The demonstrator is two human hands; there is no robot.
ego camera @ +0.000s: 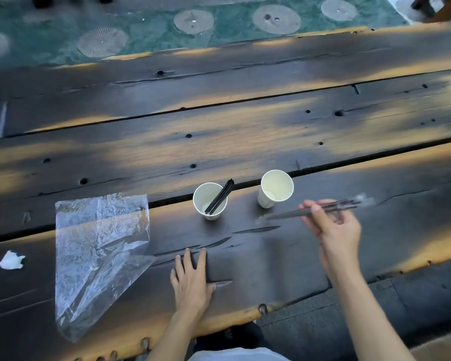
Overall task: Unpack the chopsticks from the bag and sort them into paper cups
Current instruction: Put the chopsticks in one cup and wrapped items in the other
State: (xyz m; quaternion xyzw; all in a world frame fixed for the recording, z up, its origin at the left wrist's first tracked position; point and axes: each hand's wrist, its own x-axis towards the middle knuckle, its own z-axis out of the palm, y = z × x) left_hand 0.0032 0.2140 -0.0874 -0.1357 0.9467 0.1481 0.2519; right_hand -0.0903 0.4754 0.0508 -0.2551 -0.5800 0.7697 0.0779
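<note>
Two white paper cups stand near the middle of the dark wooden table. The left cup (pixel 210 201) holds a few black chopsticks (pixel 219 196) that lean out to the upper right. The right cup (pixel 276 188) looks empty. My right hand (pixel 332 226) grips a bundle of dark chopsticks (pixel 315 210), blurred and held roughly level just right of and in front of the right cup. My left hand (pixel 192 281) lies flat on the table with fingers spread, holding nothing. A clear plastic bag (pixel 99 256) lies flat and crumpled to the left.
A crumpled white scrap of paper (pixel 11 260) lies near the table's left edge. The table (pixel 219 142) is made of wide dark planks with gaps and knot holes. Beyond its far edge is a green patterned floor (pixel 146 35).
</note>
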